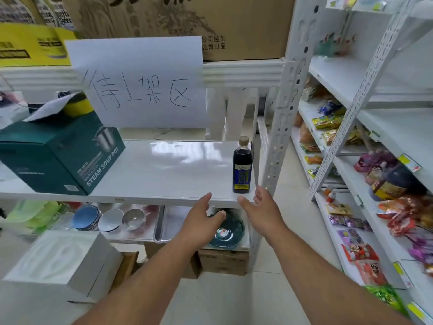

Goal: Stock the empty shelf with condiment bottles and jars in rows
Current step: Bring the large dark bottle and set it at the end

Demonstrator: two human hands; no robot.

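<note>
Head view: both hands, left [203, 221] and right [262, 208], hovering empty, fingers spread; dark bottle [242, 166] standing at shelf [164, 174] near-right corner; hasty reach risks tipping it off

Bottle [242, 166]: one, dark, near-black liquid, tan screw cap, narrow neck, dark blue label with yellow print too blurred to read. Stands upright, cap on, at the right front corner of the shelf, just beside the perforated upright.

Shelf [164, 170]: white, glossy board, flat, with light glare on the surface. The bottle is its only condiment item.
</note>
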